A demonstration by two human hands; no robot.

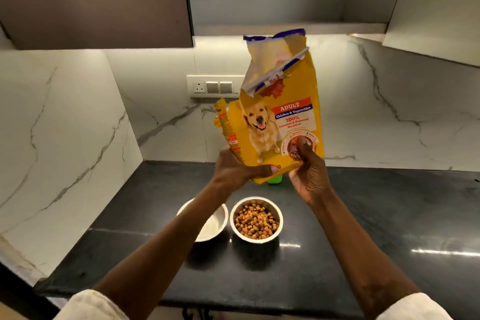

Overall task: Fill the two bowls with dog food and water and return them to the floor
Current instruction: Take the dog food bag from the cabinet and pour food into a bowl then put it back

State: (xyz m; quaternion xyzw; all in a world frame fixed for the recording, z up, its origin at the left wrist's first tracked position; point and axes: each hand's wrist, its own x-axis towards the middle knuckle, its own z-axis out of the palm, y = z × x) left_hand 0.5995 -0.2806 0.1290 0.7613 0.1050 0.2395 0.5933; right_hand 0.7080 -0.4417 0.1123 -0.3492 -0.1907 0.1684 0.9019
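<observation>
The left hand (235,170) grips the lower left corner of an open yellow dog food bag (283,117), thumb across its front. The right hand (309,176) pinches the lower right corner. The bag is held upright in the air. Below the wrists, on the black counter (376,215), stand two steel bowls, touching or nearly so: the kibble bowl (281,215), well filled, and the second bowl (215,223), partly hidden by the left forearm.

Both forearms reach forward, left grip (236,169) and right grip (309,176) clasping the bag (298,80) low down.
</observation>
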